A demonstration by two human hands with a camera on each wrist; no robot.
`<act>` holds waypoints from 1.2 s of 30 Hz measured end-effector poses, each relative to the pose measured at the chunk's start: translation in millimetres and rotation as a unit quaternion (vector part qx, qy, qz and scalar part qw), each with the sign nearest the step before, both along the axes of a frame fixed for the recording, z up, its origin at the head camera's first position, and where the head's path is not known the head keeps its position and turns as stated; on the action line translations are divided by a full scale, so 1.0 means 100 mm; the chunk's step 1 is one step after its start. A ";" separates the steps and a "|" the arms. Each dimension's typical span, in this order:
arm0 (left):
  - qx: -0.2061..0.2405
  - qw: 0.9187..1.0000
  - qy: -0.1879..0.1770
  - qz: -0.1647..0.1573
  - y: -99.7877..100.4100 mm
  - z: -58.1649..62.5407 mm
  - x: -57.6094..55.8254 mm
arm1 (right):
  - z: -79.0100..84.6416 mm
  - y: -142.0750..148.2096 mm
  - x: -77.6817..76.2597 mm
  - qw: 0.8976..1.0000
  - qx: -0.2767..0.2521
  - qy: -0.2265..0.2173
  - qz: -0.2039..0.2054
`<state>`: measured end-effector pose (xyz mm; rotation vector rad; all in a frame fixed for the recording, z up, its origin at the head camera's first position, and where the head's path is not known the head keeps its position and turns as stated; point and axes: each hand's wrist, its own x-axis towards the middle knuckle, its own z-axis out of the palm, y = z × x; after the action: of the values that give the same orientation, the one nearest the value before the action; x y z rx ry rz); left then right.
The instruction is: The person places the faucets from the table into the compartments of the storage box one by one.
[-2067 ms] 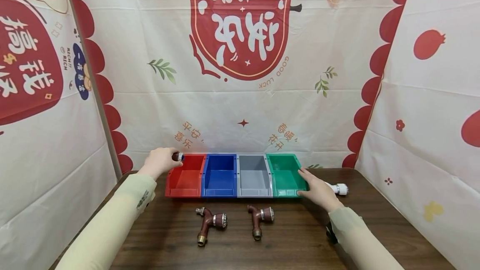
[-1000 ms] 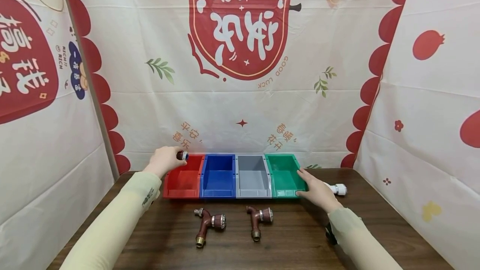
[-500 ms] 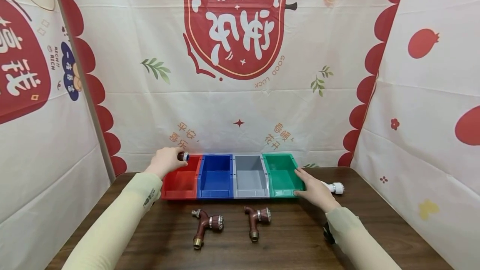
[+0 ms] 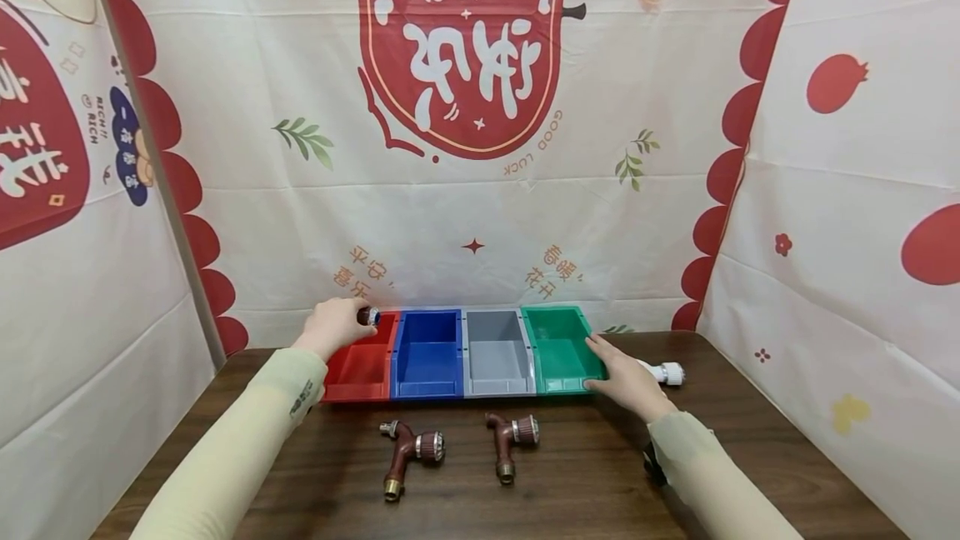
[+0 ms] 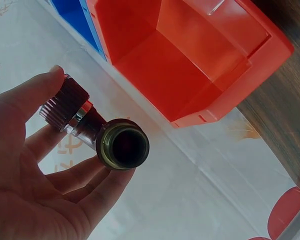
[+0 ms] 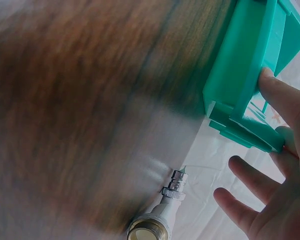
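Observation:
My left hand holds a brown faucet up over the back left of the red bin. In the left wrist view, the thumb and fingers pinch the faucet's ribbed knob, and its round threaded pipe end faces the camera, beside the bin. My right hand rests at the right side of the green bin. The right wrist view shows the thumb on that bin's rim and the index finger at its corner, with other fingers spread off it.
Between these bins stand a blue bin and a grey bin, joined in one row. Two brown faucets, a left one and a right one, lie in front. A white faucet lies right of the right hand. Printed cloth surrounds the table.
The whole head view has shifted left. Against the bins, my left hand and its faucet have moved slightly right over the red bin. My right hand stays against the green bin.

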<state>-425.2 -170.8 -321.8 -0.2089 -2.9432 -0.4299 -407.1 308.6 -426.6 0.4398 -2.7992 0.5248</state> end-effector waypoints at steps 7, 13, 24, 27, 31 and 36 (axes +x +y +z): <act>-0.011 1.000 0.014 -0.003 0.00 -0.02 -0.03 | 0.01 0.01 -0.01 1.000 0.003 0.001 0.002; -0.019 0.999 0.032 -0.010 0.01 -0.03 -0.05 | 0.02 0.00 -0.01 1.000 0.003 0.004 0.001; -0.025 0.999 0.024 -0.018 0.01 -0.11 -0.03 | -0.05 -0.02 0.03 1.000 0.002 -0.005 0.000; -0.022 0.999 0.025 -0.017 0.00 -0.13 -0.03 | -0.05 -0.02 0.03 1.000 0.002 0.001 0.001; -0.021 0.999 0.027 -0.016 0.00 -0.12 -0.05 | -0.04 -0.01 0.01 1.000 0.006 0.008 -0.001; -0.025 0.999 0.032 -0.019 0.00 -0.12 -0.07 | -0.02 -0.01 0.00 1.000 0.008 0.009 -0.002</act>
<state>-432.5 -170.9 -334.2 -0.2787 -2.8941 -0.3483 -407.3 308.0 -428.7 0.4407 -2.7877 0.4958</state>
